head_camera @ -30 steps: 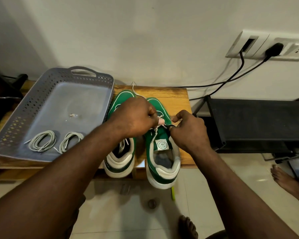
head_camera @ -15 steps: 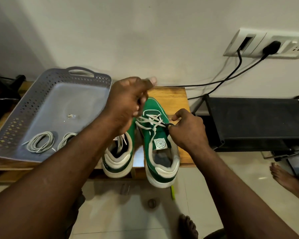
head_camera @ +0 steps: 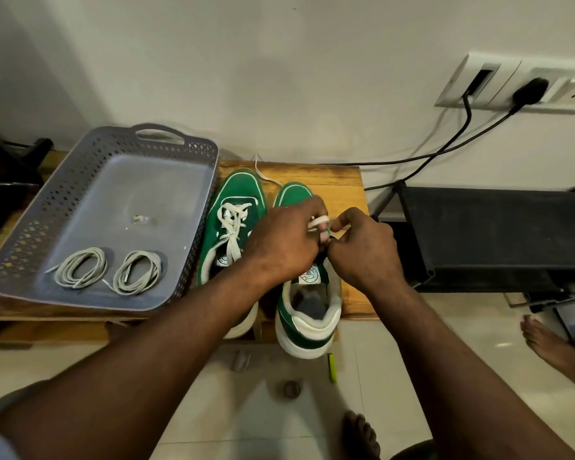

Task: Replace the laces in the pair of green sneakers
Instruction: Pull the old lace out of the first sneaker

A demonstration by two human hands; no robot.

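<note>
Head view: left hand [head_camera: 283, 249] and right hand [head_camera: 365, 250] fingers [head_camera: 346, 220] pinch the lace [head_camera: 317, 222].

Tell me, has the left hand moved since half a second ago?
Yes. The left hand has shifted away from the gray basket, off the adjoining sneaker, to the lace over the other sneaker.

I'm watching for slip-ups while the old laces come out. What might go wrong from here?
The right green sneaker with the white sole overhangs the wooden bench's front edge. The left hand grips its white lace, so a hard tug might tip it onto the floor. A loose lace end trails behind the toes and may snag.
</note>
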